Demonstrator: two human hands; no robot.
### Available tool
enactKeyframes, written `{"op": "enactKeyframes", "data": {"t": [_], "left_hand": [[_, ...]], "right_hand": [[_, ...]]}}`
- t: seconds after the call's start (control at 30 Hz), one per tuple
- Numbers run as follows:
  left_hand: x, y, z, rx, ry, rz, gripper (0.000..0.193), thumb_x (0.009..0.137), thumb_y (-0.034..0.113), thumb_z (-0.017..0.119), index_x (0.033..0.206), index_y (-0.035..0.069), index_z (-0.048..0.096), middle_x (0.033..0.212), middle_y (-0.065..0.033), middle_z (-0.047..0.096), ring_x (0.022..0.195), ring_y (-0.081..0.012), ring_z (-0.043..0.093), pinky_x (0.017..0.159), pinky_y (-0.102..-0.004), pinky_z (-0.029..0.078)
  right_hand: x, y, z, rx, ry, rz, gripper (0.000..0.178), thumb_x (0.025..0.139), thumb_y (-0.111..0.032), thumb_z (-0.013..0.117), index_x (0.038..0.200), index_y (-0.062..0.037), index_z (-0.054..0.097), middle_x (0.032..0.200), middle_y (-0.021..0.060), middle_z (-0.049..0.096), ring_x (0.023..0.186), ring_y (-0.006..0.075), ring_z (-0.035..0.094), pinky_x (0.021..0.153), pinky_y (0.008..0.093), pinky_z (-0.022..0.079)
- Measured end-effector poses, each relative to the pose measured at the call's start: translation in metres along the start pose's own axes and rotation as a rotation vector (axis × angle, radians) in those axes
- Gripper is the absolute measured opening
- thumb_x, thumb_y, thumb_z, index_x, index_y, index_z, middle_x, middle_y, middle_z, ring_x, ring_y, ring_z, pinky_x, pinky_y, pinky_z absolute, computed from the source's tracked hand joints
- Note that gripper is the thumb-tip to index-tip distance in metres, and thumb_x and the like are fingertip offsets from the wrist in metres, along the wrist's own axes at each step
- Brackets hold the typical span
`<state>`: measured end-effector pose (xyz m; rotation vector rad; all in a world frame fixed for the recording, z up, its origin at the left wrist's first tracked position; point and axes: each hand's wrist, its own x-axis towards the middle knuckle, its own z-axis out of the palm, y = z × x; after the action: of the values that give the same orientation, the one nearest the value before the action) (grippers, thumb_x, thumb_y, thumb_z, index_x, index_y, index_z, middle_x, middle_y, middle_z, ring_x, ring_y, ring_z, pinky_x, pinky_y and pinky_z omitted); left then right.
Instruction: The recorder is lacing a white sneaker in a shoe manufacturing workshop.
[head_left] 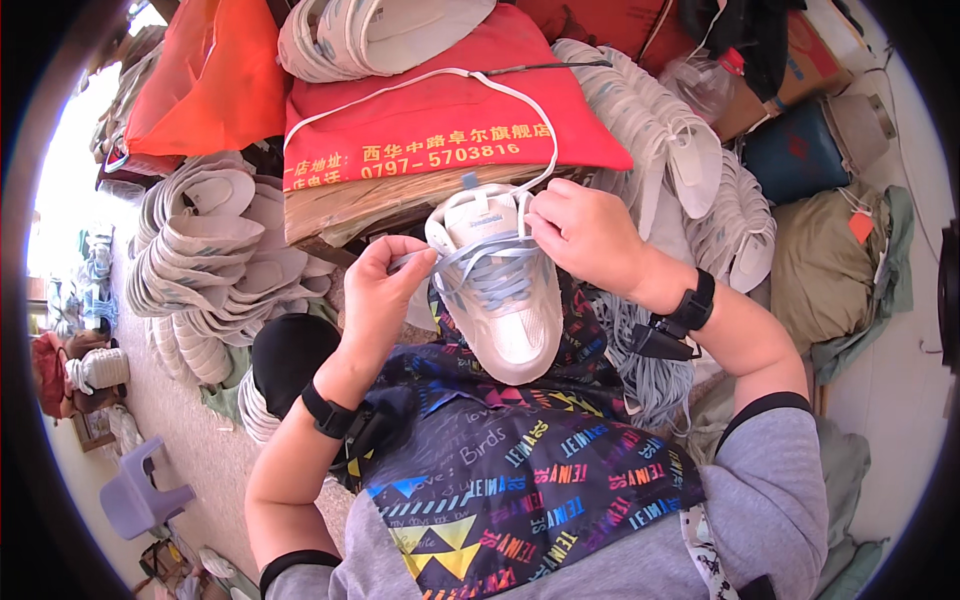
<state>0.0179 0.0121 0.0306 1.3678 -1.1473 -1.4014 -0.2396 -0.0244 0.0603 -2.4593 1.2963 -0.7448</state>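
A white shoe upper (pixel 513 345) with light blue laces (pixel 498 270) crossed over its front rests upright against my lap, toe toward me. On its left side my left hand (pixel 388 280) is closed, thumb and forefinger pinching a strand of the lace close to the edge. My right hand (pixel 588 238) is closed at the top right of the shoe, fingertips gripping the white edge beside the tongue (pixel 483 218). Whether a lace end is also between those fingers is hidden. A patterned dark apron (pixel 540 470) covers my lap below the shoe.
Stacked white shoe uppers stand at left (pixel 200 250) and right (pixel 690 160). A red bag (pixel 450 120) lies on a wooden-edged surface (pixel 340 205) ahead. Loose blue-grey laces (pixel 655 380) hang by my right forearm. A purple stool (pixel 145 490) stands at lower left.
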Motion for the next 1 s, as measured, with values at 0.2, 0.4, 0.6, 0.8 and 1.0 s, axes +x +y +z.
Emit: {"op": "enactKeyframes", "data": {"t": [0.2, 0.4, 0.6, 0.8, 1.0], "left_hand": [[-0.004, 0.005, 0.007, -0.169, 0.05, 0.012, 0.014, 0.09, 0.009, 0.07, 0.097, -0.001, 0.065, 0.088, 0.0013, 0.064, 0.08, -0.0026, 0.056, 0.071, -0.0185, 0.047], [0.001, -0.005, 0.006, 0.015, 0.079, 0.023, 0.014, 0.088, 0.011, 0.072, 0.094, -0.002, 0.067, 0.085, 0.0012, 0.066, 0.077, -0.0032, 0.058, 0.07, -0.0182, 0.047], [0.005, -0.005, 0.003, 0.156, 0.117, 0.009, 0.011, 0.089, 0.008, 0.07, 0.092, -0.001, 0.066, 0.084, 0.0018, 0.064, 0.077, -0.0041, 0.056, 0.07, -0.0193, 0.046], [0.006, -0.004, 0.01, 0.166, 0.174, 0.109, 0.012, 0.085, 0.008, 0.073, 0.084, 0.0, 0.064, 0.077, 0.0039, 0.062, 0.068, -0.0022, 0.052, 0.059, -0.02, 0.044], [0.018, 0.008, 0.012, 0.777, 0.1, 0.677, 0.01, 0.077, 0.004, 0.074, 0.08, 0.004, 0.065, 0.07, -0.0039, 0.057, 0.061, -0.0175, 0.052, 0.056, -0.0294, 0.045]], "right_hand": [[0.004, 0.006, -0.011, -0.071, -0.091, -0.1, 0.007, 0.084, -0.013, 0.064, 0.082, -0.007, 0.065, 0.077, 0.0086, 0.055, 0.084, 0.0282, 0.054, 0.079, 0.0422, 0.042], [0.014, 0.009, -0.019, -0.206, -0.198, -0.234, 0.009, 0.081, -0.016, 0.067, 0.078, -0.0083, 0.064, 0.078, 0.0059, 0.057, 0.088, 0.0257, 0.052, 0.087, 0.0408, 0.038], [0.024, 0.022, -0.019, -0.254, -0.4, -0.342, 0.011, 0.081, -0.016, 0.067, 0.075, -0.0086, 0.06, 0.078, 0.0058, 0.058, 0.082, 0.0248, 0.057, 0.083, 0.0387, 0.041], [0.03, 0.022, -0.02, -0.12, -0.431, -0.231, 0.01, 0.082, -0.016, 0.065, 0.081, -0.0064, 0.062, 0.082, 0.0091, 0.062, 0.081, 0.0294, 0.063, 0.076, 0.0409, 0.048], [0.022, 0.026, -0.021, 0.085, -0.436, -0.111, 0.01, 0.082, -0.013, 0.064, 0.085, -0.0037, 0.062, 0.086, 0.0127, 0.065, 0.082, 0.034, 0.064, 0.075, 0.0439, 0.05]]}}
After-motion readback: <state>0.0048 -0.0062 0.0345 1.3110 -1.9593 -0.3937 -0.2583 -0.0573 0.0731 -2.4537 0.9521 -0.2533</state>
